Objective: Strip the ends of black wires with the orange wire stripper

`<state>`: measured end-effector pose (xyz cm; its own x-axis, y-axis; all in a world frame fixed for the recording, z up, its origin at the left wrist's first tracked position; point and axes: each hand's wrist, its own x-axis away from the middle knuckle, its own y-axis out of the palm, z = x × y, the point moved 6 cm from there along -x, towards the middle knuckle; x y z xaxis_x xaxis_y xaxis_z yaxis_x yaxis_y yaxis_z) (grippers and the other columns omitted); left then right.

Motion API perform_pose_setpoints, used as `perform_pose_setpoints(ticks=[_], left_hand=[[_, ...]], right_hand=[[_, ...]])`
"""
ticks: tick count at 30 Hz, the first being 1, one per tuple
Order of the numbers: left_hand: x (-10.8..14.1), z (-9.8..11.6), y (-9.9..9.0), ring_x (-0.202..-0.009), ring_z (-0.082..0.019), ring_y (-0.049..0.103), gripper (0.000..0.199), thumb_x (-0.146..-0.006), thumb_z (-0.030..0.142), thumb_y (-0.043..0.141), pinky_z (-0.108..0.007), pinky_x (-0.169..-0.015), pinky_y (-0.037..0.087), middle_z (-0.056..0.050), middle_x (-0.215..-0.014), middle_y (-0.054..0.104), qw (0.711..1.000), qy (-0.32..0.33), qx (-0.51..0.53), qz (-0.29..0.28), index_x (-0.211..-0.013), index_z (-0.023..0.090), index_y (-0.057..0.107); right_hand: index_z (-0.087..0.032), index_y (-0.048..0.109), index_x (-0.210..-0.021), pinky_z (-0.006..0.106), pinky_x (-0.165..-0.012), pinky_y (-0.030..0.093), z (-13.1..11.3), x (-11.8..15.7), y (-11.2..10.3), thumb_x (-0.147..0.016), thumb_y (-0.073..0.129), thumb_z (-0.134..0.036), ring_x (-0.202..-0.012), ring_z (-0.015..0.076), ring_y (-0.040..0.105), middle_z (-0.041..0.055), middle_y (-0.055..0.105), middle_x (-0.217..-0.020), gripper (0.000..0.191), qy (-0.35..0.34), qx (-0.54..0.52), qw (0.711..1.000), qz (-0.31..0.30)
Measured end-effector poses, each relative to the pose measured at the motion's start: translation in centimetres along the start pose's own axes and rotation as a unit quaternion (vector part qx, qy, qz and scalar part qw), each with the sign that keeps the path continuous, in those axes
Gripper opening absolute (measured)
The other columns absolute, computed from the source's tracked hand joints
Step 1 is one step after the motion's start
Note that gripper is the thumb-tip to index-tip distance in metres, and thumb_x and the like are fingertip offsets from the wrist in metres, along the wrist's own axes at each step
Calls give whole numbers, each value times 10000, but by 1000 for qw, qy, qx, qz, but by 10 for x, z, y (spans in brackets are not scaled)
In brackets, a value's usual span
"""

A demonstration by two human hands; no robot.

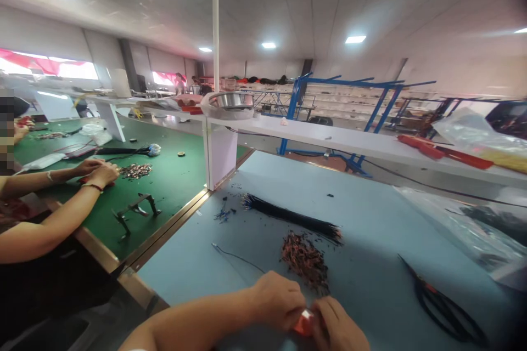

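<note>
My left hand point(280, 300) is closed near the front edge of the blue-grey table, its fingers pressed together beside a small orange-red object point(304, 322). From behind it a thin dark wire point(239, 256) runs out to the left over the tabletop. My right hand point(335, 324) has its fingers curled against the right side of the orange-red object. Just beyond the hands lies a pile of small copper-coloured and black pieces point(304, 260). Farther back rests a bundle of black wires point(294, 216) with bared ends.
Black-handled scissors point(440, 304) lie at the right, with clear plastic bags point(473, 230) behind them. A white raised shelf point(354, 140) crosses the back. At left, another person's hands point(101, 171) work over a green table point(181, 186) holding a black stand point(138, 211).
</note>
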<state>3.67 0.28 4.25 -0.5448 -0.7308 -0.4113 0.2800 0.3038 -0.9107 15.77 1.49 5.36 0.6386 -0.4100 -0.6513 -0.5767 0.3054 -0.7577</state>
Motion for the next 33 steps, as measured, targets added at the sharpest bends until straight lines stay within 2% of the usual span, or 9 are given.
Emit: perform_pose_setpoints(ticks=[5, 8, 12, 14, 16, 19, 24, 29, 33], left_hand=[[-1, 7, -8, -501, -121, 488, 141, -766, 276, 527, -208, -408, 262, 11, -588, 523, 999, 7, -24, -37, -663, 188, 489], [1, 9, -16, -520, -121, 483, 112, -771, 245, 516, -204, -418, 268, 9, -605, 527, 1000, 9, -19, -13, -677, 188, 493], [7, 5, -48, -492, -99, 434, 157, -804, 202, 454, -214, -441, 255, 12, -548, 484, 989, -4, 22, 143, -654, 184, 496], [11, -4, -65, -491, -87, 432, 177, -838, 189, 438, -208, -474, 284, 18, -532, 484, 968, -38, 65, 237, -686, 176, 526], [13, -15, -73, -500, -78, 443, 162, -866, 192, 455, -199, -506, 320, 20, -543, 511, 949, -79, 107, 287, -748, 168, 565], [10, -21, -65, -540, -81, 486, 145, -879, 217, 488, -200, -541, 357, 8, -595, 567, 950, -95, 132, 267, -805, 169, 604], [7, -12, -43, -578, -102, 519, 163, -873, 215, 475, -229, -539, 349, 4, -607, 569, 973, -41, 106, 203, -830, 177, 628], [6, -11, -37, -586, -102, 525, 184, -877, 211, 455, -227, -545, 343, 2, -622, 572, 980, -48, 101, 166, -828, 173, 628], [5, -8, -28, -597, -102, 528, 167, -858, 214, 471, -234, -536, 326, 4, -651, 586, 987, -53, 105, 106, -814, 187, 630]], right_hand=[[-215, 532, -760, 236, -503, 450, -8, -5, -9, -878, 375, -178, -536, 139, 589, 13, 585, -671, 200, 37, 23, 999, 12], [-204, 543, -773, 250, -560, 456, -2, -6, -10, -850, 399, -163, -597, 153, 596, 27, 596, -711, 169, 62, 29, 998, -12], [-185, 553, -793, 275, -553, 440, 44, 3, -22, -844, 409, -194, -644, 186, 603, 45, 611, -742, 153, 157, 100, 982, -9], [-177, 571, -818, 289, -555, 444, 70, 9, -32, -856, 403, -224, -642, 196, 604, 53, 622, -746, 179, 213, 124, 969, 18], [-165, 591, -862, 311, -610, 474, 83, 12, -36, -870, 400, -240, -665, 201, 609, 63, 630, -771, 206, 229, 108, 967, 31], [-157, 608, -918, 327, -705, 504, 73, 11, -28, -892, 405, -225, -764, 204, 626, 80, 641, -854, 216, 197, 57, 979, 10], [-172, 628, -943, 350, -783, 518, 47, 9, -11, -891, 409, -163, -863, 212, 623, 87, 645, -931, 225, 139, 29, 990, -28], [-159, 624, -955, 445, -856, 507, 49, 8, -15, -897, 458, -251, -965, 269, 592, 124, 642, -1061, 199, 140, 24, 989, -28], [-149, 580, -1091, 422, -887, 513, 31, 2, -19, -921, 470, -325, -1022, 250, 589, 127, 637, -1084, 269, 126, -51, 990, -48]])
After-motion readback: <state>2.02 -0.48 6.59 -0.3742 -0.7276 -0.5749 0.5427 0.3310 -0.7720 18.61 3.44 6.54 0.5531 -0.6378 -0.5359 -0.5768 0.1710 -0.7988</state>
